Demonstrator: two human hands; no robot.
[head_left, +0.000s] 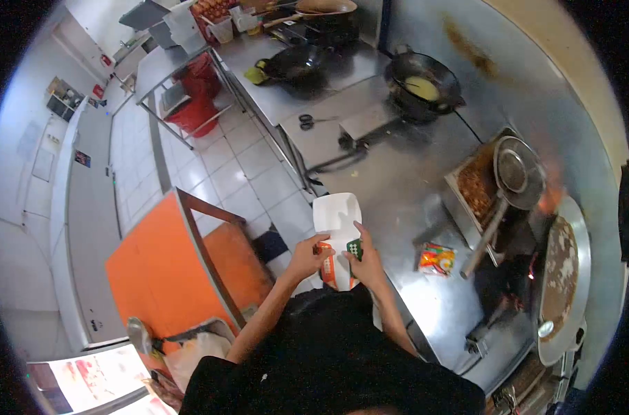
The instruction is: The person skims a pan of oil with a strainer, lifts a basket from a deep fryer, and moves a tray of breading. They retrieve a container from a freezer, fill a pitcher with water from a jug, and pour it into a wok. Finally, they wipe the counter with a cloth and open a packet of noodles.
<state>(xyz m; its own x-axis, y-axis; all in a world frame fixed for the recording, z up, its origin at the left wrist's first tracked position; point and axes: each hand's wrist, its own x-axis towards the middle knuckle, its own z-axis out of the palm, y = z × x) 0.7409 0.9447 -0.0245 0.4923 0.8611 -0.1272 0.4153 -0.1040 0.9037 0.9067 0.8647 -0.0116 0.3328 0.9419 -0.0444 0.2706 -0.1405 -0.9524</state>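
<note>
Close in front of my body is a paper takeaway box (338, 216), white inside with orange and green printed sides. Its lid stands unfolded away from me. My left hand (310, 256) has its fingers closed on the orange side. On the green side, my right hand (367, 260) grips the box, with one finger along the upper edge. The bottom of the box is partly hidden by my hands. Nearest on the steel counter (384, 207) to the right is a small orange and yellow packet (436, 259).
A wok with yellowish liquid (422, 88) sits at the back, near another dark wok (294, 63) and scissors (314, 122). Strainers (514, 171) rest over a metal tray of brown food (473, 194). A large pan (562, 277) stands right. An orange table (155, 256) is left.
</note>
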